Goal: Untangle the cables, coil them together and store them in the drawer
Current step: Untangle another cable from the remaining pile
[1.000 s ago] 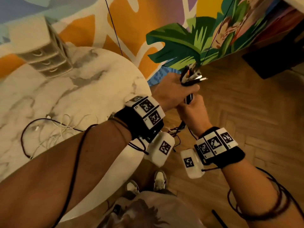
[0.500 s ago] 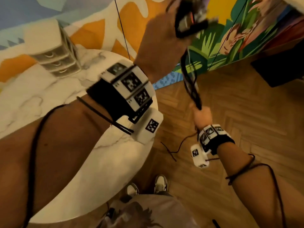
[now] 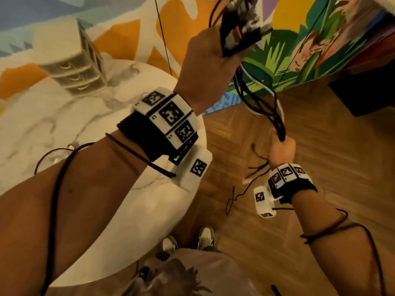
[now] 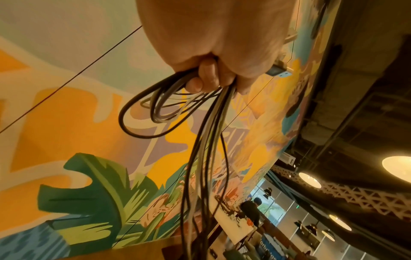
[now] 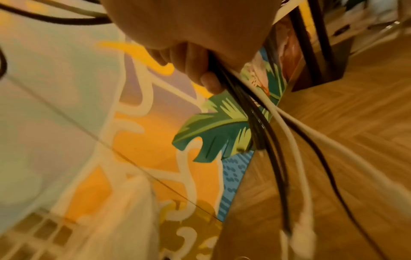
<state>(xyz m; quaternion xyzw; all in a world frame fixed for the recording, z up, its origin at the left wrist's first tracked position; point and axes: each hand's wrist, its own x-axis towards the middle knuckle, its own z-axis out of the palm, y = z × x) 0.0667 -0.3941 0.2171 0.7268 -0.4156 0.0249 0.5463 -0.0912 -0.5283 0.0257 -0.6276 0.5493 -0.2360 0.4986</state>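
Note:
A bundle of black, grey and white cables (image 3: 259,103) hangs in the air between my two hands, off the table's right edge. My left hand (image 3: 210,58) is raised high and grips the bundle just below its plug ends (image 3: 241,24); in the left wrist view the cables (image 4: 206,158) drop from my curled fingers (image 4: 204,77) with a few loose loops. Lower down, my right hand (image 3: 281,148) holds the same bundle in a fist. Loose cable tails (image 5: 286,158) trail below it toward the floor. The small drawer unit (image 3: 70,67) stands at the table's back left.
The round white marble table (image 3: 53,120) fills the left, with more thin cables (image 3: 55,154) lying on it. A painted mural wall (image 3: 320,50) runs behind. Wooden parquet floor (image 3: 320,167) lies to the right, with a dark box (image 3: 367,90) at the wall. My shoes (image 3: 205,236) show below.
My left hand has lifted the plug ends upward, away from the right hand. The right hand has slid down along the bundle, stretching the cables out between both hands.

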